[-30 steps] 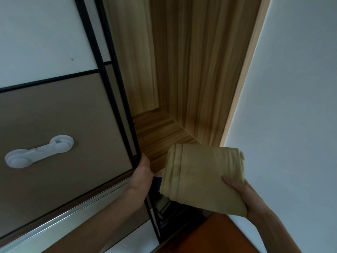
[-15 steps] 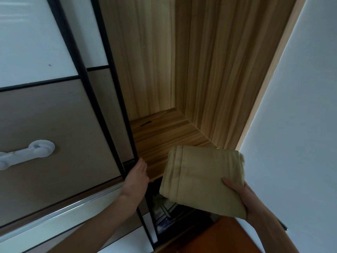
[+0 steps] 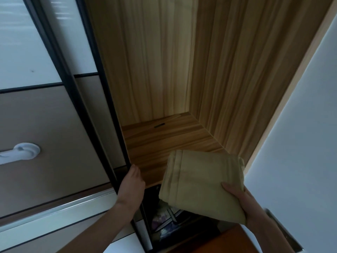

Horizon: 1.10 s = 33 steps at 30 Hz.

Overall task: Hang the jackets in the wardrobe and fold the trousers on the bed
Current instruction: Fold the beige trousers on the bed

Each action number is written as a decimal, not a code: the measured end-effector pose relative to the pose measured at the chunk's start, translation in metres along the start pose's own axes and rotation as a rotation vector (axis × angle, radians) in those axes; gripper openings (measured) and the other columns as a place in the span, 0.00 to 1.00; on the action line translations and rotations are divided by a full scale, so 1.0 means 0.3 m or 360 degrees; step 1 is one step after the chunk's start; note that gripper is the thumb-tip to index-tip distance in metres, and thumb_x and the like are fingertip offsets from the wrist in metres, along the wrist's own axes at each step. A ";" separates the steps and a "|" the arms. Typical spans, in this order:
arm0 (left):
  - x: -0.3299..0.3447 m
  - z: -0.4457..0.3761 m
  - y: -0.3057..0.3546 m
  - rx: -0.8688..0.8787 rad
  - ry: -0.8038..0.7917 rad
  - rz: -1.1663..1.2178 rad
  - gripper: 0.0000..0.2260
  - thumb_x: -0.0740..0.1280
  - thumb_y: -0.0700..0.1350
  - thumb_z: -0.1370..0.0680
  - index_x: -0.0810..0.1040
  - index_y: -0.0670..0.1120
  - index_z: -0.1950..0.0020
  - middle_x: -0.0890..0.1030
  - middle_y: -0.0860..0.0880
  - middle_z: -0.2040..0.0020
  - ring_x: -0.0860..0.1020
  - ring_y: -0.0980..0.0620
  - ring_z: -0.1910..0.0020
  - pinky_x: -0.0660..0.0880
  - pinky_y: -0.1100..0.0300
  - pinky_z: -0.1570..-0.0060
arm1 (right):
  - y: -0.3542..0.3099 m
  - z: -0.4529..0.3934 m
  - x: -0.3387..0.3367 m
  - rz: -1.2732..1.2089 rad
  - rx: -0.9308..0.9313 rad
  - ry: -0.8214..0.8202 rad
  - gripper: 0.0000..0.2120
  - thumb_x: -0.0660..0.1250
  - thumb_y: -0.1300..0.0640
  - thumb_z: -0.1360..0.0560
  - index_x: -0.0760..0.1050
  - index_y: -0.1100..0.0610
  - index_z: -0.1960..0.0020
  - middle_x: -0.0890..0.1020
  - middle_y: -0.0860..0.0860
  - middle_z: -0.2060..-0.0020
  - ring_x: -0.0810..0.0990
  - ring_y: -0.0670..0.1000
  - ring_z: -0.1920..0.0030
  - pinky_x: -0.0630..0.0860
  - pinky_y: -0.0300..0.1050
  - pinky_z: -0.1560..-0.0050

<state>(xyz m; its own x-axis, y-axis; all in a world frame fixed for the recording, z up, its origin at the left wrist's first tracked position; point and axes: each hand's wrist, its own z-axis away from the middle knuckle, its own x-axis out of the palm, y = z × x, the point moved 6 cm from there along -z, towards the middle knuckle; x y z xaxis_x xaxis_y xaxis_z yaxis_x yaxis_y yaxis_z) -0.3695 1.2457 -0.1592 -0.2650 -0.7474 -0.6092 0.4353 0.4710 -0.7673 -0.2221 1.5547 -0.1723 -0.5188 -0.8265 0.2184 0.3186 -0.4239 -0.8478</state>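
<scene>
I am looking up into the open wardrobe point(image 3: 164, 61), and my right hand point(image 3: 242, 203) is gripping the folded trousers point(image 3: 198, 183) at their near right corner. The thumb is lying flat across the top of the cloth while the other fingers are curling underneath, out of my sight. The trousers are hanging in the air just in front of the wooden shelf point(image 3: 164, 141), their far edge reaching over its front lip; I cannot tell whether they are touching the wood. They are a mustard-yellow bundle, folded into a thick, neat rectangle, with several stacked fold edges running along the left side and a rounded fold at the far right corner. The bundle is tilting slightly, its left side dipping lower.

My left hand point(image 3: 132, 187) is resting against the dark frame of the sliding door point(image 3: 60, 136), fingers straight and close together, the fingertips lying at the frame's edge just beside the shelf's front left corner. It is holding nothing.

A white handle point(image 3: 21, 152) is sitting on the door's brown panel, well left of the hand. Below the shelf, a darker compartment is showing some patterned fabric point(image 3: 162, 218), too dim for me to make out.
</scene>
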 end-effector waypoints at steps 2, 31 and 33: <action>0.004 0.008 -0.011 -0.0067 -0.0063 0.0026 0.16 0.61 0.49 0.16 0.81 0.43 0.35 0.78 0.39 0.35 0.69 0.37 0.31 0.52 0.40 0.24 | -0.012 -0.011 0.015 0.0006 -0.0013 -0.0028 0.32 0.82 0.53 0.35 0.76 0.54 0.33 0.87 0.59 0.46 0.86 0.64 0.45 0.81 0.65 0.41; 0.102 -0.287 0.241 -0.1141 0.0010 0.4569 0.33 0.82 0.49 0.31 0.76 0.48 0.28 0.86 0.46 0.41 0.85 0.45 0.42 0.81 0.41 0.40 | -0.136 -0.586 0.281 0.0719 -0.0258 -0.0171 0.40 0.79 0.46 0.29 0.61 0.53 0.25 0.78 0.49 0.42 0.79 0.51 0.45 0.75 0.47 0.45; 0.122 -0.321 0.245 -0.1222 0.0078 0.4571 0.33 0.82 0.49 0.32 0.76 0.50 0.28 0.86 0.46 0.41 0.84 0.44 0.42 0.81 0.42 0.40 | -0.123 -0.645 0.291 0.0823 -0.0303 -0.0169 0.40 0.76 0.47 0.25 0.57 0.53 0.23 0.76 0.50 0.38 0.77 0.53 0.42 0.72 0.46 0.41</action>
<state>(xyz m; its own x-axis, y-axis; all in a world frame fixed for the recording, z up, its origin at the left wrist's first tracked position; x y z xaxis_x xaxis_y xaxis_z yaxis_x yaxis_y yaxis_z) -0.4302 1.2980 -0.2573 -0.1357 0.9434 0.3025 -0.3938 -0.3315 0.8573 -0.4326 1.5697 -0.2155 -0.2468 -0.9461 -0.2099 0.3564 0.1128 -0.9275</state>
